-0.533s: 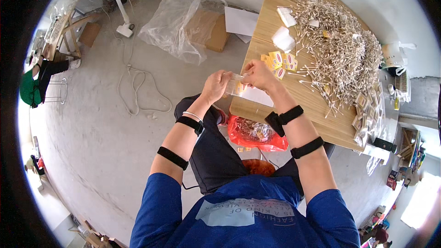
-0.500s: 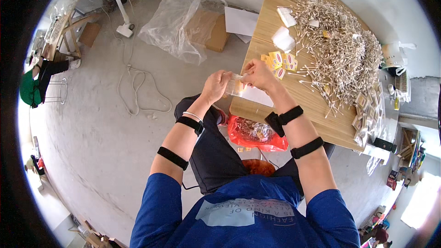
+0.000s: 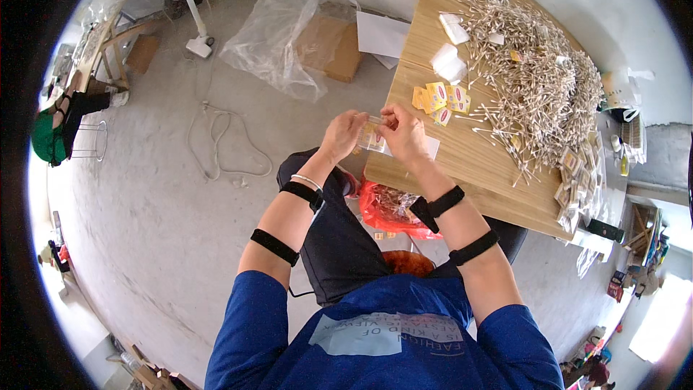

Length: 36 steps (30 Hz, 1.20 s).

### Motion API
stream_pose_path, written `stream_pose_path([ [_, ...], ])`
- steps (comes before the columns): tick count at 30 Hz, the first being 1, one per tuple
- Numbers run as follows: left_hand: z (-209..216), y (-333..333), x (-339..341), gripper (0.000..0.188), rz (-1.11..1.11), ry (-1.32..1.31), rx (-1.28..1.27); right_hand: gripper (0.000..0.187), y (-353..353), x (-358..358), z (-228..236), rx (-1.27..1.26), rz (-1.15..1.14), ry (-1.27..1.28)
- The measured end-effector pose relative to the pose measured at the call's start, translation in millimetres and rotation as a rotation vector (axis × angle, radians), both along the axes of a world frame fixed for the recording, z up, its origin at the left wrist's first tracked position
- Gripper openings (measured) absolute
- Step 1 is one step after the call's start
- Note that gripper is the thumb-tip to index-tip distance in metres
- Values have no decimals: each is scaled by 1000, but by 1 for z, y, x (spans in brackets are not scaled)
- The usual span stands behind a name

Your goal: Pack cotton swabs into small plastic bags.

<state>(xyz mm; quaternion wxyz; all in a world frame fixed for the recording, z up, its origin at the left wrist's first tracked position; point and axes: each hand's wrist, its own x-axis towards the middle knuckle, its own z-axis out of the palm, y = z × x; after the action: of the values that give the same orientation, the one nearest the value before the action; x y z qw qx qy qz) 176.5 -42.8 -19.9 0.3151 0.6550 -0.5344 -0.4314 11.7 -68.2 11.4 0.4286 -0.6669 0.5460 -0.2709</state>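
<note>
Between my two hands, at the table's near left corner, is a small clear plastic bag [image 3: 371, 138] with a yellow label card and what look like cotton swabs in it. My left hand [image 3: 342, 134] pinches its left edge. The fingers of my right hand [image 3: 405, 132] are closed on its upper right edge. Under my right hand lies a white sheet [image 3: 432, 146]. Just beyond sit several yellow cards [image 3: 437, 97] and some white stacked bags [image 3: 448, 65]. A large heap of loose cotton swabs [image 3: 534, 65] spreads over the table to the right.
Filled small packs [image 3: 575, 186] are piled at the wooden table's [image 3: 469, 173] right edge. Below its near edge hangs a red plastic bag [image 3: 372, 209] of swabs. On the floor lie a cardboard box [image 3: 339, 58], clear plastic sheeting [image 3: 263, 50] and a white cable [image 3: 216, 133]. Another person [image 3: 54, 133] sits far left.
Both hands stay together on the small bag. It has turned slightly, so its yellow card shows more, and my right hand has shifted a little toward me.
</note>
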Motion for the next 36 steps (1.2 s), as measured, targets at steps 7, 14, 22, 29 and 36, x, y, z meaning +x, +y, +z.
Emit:
stream_pose_path([
  [7,4,-1,0,36,-13,56,12,28,10,5,-3,-199,32,22],
  [14,-16,-1,2,37,26,118,6,27,17,3,-5,-222,15,-14],
  [22,-20,-3,3,36,-7,123,-7,24,22,15,0,-329,0,42],
  [29,-10,1,3,39,-2,135,2,24,54,-8,7,-592,14,348],
  [36,-2,-1,1,40,7,63,-70,36,65,-10,-2,-619,116,474],
])
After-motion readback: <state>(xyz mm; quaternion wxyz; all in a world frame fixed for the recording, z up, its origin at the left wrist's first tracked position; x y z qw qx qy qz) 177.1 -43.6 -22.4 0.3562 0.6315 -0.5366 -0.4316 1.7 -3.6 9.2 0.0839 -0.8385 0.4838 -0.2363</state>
